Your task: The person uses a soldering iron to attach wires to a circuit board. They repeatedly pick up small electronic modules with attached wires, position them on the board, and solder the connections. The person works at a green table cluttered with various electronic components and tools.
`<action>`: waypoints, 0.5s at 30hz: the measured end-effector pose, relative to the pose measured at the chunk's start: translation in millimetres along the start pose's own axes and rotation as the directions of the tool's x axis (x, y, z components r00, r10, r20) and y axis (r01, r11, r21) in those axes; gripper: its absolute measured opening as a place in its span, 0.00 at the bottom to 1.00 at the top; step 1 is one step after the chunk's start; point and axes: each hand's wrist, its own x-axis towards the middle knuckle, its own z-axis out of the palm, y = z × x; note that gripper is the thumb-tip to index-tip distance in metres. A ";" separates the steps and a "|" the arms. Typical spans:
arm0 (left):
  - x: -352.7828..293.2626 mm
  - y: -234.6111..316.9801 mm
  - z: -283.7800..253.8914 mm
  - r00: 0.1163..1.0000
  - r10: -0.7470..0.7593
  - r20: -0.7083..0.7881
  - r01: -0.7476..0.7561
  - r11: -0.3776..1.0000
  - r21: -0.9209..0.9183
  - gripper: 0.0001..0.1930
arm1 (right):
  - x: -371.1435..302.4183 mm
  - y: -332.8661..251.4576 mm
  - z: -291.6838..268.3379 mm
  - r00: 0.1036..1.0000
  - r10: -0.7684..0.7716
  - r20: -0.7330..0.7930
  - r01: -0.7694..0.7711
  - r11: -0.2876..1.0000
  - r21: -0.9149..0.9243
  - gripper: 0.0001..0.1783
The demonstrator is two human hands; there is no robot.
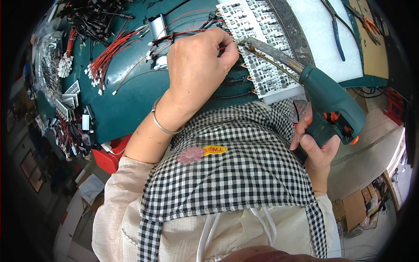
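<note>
My right hand point(321, 153) is wrapped round the handle of a dark green soldering gun point(334, 102). Its metal tip points left and meets the left edge of a white circuit board panel point(268, 65) covered in rows of small components. Beside that tip, my left hand point(196, 65) is closed in a pinch at the board's edge. Thin wires run near its fingers, but the piece between the fingertips is too hidden to name. Several black cables point(238, 81) with coloured wire ends lie attached along the board's left edge.
On the green mat lie red wire bundles with white connectors point(98, 72), a black cable heap point(94, 19) and a silver metal case point(157, 27). White foam point(334, 48) carries blue-handled pliers point(338, 41); orange-handled pliers point(371, 28) lie farther right. A red box point(109, 157) sits below the table edge.
</note>
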 end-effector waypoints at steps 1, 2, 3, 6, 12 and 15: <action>0.2 0.2 -0.1 1.000 0.001 -0.001 -0.001 1.000 0.003 0.04 | -0.3 0.0 -0.8 1.000 0.003 0.002 -0.003 1.000 -0.005 0.33; 0.1 -0.3 0.2 1.000 0.000 -0.001 0.000 1.000 0.001 0.04 | -0.3 -0.4 -2.3 1.000 0.009 0.016 -0.009 1.000 -0.005 0.33; -0.3 -0.7 0.5 1.000 0.000 -0.002 0.000 1.000 0.002 0.04 | 0.1 -0.7 -4.9 0.999 0.013 0.033 -0.013 1.000 -0.002 0.34; 0.0 0.0 0.2 1.000 0.007 -0.001 -0.007 1.000 0.007 0.04 | 2.2 -4.8 -1.8 0.998 -0.059 -0.036 0.062 0.996 0.065 0.36; -0.1 -1.2 -0.5 1.000 -0.007 -0.006 0.007 1.000 -0.003 0.04 | 7.4 -13.5 -8.8 0.993 -0.121 -0.015 0.122 0.988 0.091 0.40; 1.0 3.0 -2.6 0.998 -0.050 0.026 0.050 0.998 0.026 0.04 | 4.4 -8.7 -9.6 0.996 -0.084 0.003 0.083 0.988 0.133 0.38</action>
